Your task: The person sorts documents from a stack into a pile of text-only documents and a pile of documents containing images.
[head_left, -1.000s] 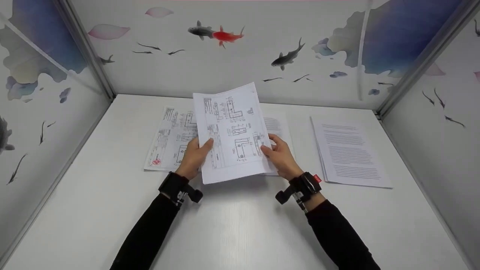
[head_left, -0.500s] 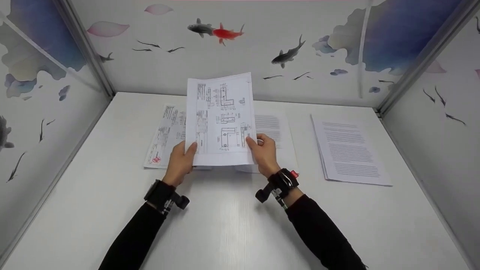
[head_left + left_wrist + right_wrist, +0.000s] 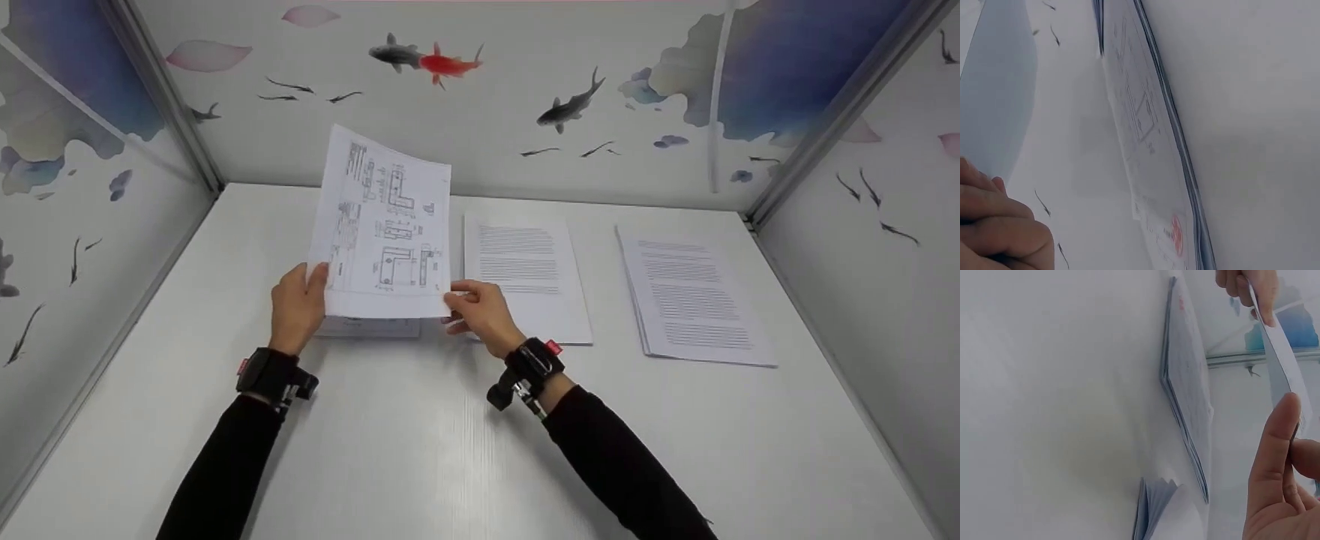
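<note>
A white sheet with a printed technical drawing [image 3: 382,232] is held up over the table, tilted toward the head camera. My left hand [image 3: 296,309] grips its left edge near the bottom, thumb on the printed face. At the lower right corner my right hand [image 3: 484,315] pinches it between thumb and fingers. Below the sheet lies a stack of drawings [image 3: 1151,124], mostly hidden in the head view; a red stamp [image 3: 1177,235] shows on it in the left wrist view. Just behind the right hand lies a stack of text pages [image 3: 525,262].
Another stack of text pages [image 3: 697,300] lies on the right of the white table [image 3: 420,450]. In the right wrist view the near pages [image 3: 1171,514] fan apart at one end. Printed walls [image 3: 495,112] with fish enclose the table at back and sides.
Both hands have carried the drawing sheet leftward, from between the left and middle stacks to over the drawing stack. The text pages in the middle are now uncovered.
</note>
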{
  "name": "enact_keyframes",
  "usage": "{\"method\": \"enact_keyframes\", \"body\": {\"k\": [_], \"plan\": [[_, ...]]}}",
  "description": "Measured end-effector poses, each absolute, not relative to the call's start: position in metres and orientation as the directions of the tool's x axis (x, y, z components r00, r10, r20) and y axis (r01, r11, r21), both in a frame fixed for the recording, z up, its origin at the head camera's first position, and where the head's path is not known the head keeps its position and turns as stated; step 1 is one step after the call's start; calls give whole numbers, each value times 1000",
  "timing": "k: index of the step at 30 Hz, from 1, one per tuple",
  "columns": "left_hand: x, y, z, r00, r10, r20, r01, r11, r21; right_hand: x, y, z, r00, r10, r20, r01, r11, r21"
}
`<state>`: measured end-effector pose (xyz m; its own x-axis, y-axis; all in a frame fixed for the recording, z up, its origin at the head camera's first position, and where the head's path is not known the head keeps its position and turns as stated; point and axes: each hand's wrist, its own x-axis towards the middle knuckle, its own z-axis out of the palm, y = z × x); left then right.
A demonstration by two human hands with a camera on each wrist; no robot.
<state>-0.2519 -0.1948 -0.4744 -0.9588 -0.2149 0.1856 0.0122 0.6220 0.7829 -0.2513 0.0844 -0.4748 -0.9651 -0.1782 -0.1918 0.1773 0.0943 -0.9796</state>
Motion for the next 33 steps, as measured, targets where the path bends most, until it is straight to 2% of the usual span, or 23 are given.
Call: {"method": "enact_keyframes", "body": {"k": [4, 9, 18, 21, 28, 33], "plan": [[-253, -210, -474, -958, -188, 217, 40, 661, 749, -247, 68, -477, -953, -227, -202, 180, 115, -977], [-256, -229, -474, -966, -173, 193, 24, 681, 732, -245, 48, -480, -940, -263, -218, 192, 122, -974], [-261, -253, -481, -987, -156, 43, -80, 700, 709, -240, 37, -486, -886, -401, -231, 110, 301, -947], [-264, -253, -483, -990, -141, 16, -90, 711, 698, -238, 38, -486, -884, -398, -244, 90, 369, -925], [-270, -248, -487, -996, -79, 45, -29, 745, 667, -237, 42, -489, -911, -365, -194, -3, 476, -879], [-269, -245, -487, -995, -87, -54, -101, 755, 648, -236, 41, -488, -909, -369, -193, -39, 537, -842]]}}
